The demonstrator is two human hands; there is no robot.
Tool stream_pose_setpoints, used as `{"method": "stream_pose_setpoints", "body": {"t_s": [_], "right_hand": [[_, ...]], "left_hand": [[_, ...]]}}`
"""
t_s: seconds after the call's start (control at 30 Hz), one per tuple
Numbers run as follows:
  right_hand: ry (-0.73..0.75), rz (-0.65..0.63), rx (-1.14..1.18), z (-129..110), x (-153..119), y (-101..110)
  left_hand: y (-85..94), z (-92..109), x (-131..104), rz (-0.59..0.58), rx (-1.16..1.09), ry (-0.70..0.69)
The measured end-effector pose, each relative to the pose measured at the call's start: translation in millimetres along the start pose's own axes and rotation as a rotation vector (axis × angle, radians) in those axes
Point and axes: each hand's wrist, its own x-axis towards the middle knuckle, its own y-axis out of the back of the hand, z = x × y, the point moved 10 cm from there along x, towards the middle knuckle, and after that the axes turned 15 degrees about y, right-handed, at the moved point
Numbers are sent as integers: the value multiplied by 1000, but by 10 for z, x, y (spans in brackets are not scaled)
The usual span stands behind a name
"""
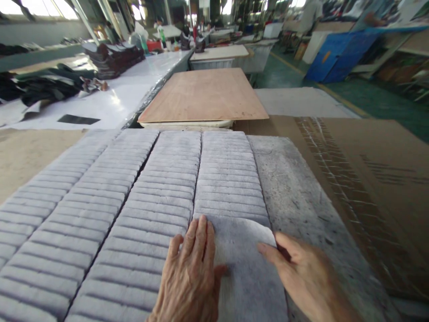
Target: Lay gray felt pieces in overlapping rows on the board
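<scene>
Rows of overlapping grey fabric pieces [134, 214] cover the work surface in long columns. At the near end of the rightmost column lies a larger grey sheet [246, 273]. My left hand [192, 273] rests flat with fingers stretched out, its fingertips on the upper left edge of this sheet. At the sheet's upper right corner, my right hand [301, 273] pinches the edge between thumb and fingers, and the corner looks slightly raised.
A worn grey board [288, 179] shows right of the columns, with brown cardboard [378, 179] beyond it. Ahead is a plywood board [204, 96]. A white table [114, 98] at left holds dark fabric piles. People work at the back right.
</scene>
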Motion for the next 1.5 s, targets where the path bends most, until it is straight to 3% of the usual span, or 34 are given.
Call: {"method": "stream_pose_setpoints", "body": {"t_s": [0.3,0.47,0.7,0.9,1.17,1.37,1.5], "right_hand": [[-90,-147,122,38,43,-89],[-129,-191,119,75,27,-137],[-131,-184,69,75,48,-162],[-134,-184,14,69,28,-146],[-130,-205,15,75,-1,-196],[-113,-143,-18,86,-8,-152],[-120,-123,-26,77,-19,-132]], "left_hand": [[-19,27,-61,26,1,-5],[-10,23,-68,12,-70,78],[12,192,-14,28,-47,-65],[-10,77,174,-16,-155,51],[-34,-143,497,-239,-241,144],[-22,-420,478,-160,-196,278],[-66,-495,428,-180,-240,304]]}}
